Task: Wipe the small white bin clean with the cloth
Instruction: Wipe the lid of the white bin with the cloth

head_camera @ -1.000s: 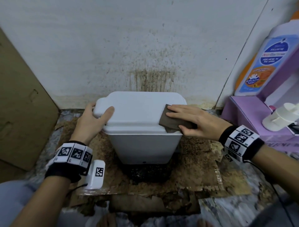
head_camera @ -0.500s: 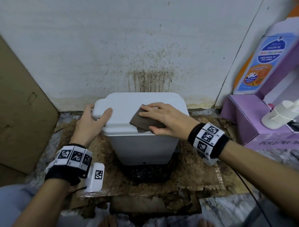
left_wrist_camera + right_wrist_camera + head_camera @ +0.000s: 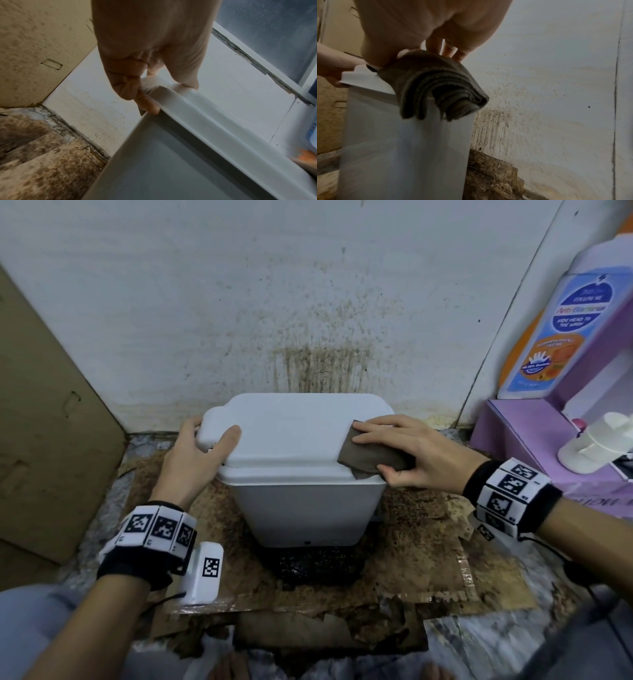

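The small white bin stands on the floor against the wall with its lid closed. My left hand grips the tab at the lid's left end, thumb on top and fingers curled under the rim. A folded brown cloth lies on the lid's right edge and hangs a little over it. My right hand presses it down with straight fingers, the thumb along its near side. The bin's front wall is bare.
Stained, torn cardboard covers the floor under the bin. The wall behind is spattered brown. A cardboard sheet leans at the left. At the right stand a purple box, a large bottle and a white pump cap.
My right hand slid the cloth left toward the middle of the lid, then back to the lid's right edge. The left hand has kept its grip on the lid tab.
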`<state>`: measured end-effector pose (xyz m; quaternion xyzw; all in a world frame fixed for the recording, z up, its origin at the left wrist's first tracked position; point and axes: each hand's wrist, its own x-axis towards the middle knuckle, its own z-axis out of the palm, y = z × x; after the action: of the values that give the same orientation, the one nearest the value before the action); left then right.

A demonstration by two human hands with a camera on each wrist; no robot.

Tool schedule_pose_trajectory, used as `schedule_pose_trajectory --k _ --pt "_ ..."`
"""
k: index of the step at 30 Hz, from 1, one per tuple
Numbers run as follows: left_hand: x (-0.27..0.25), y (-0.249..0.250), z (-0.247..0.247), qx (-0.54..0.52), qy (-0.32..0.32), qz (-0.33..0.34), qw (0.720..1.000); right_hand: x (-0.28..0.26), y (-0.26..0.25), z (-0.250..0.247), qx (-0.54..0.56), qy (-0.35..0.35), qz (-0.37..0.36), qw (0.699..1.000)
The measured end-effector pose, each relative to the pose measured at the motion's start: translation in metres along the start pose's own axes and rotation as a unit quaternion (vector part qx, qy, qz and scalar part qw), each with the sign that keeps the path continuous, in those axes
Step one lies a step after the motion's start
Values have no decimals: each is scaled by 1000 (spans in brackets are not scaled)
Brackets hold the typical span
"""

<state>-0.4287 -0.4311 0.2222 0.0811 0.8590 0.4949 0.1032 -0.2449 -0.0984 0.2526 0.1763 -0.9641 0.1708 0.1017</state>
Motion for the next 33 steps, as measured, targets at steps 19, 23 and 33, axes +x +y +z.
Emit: schedule_pose_trajectory --k 19,23,33 --pt "-4 3 1 -8 8 0 1000 71 -45 45 -253 -6 -78 964" --pt "-4 3 1 -12 6 5 1000 64 -36 35 -237 -24 -90 967" --pt "-4 4 1 -2 13 7 1000 12 7 1 -149 -73 -70 984"
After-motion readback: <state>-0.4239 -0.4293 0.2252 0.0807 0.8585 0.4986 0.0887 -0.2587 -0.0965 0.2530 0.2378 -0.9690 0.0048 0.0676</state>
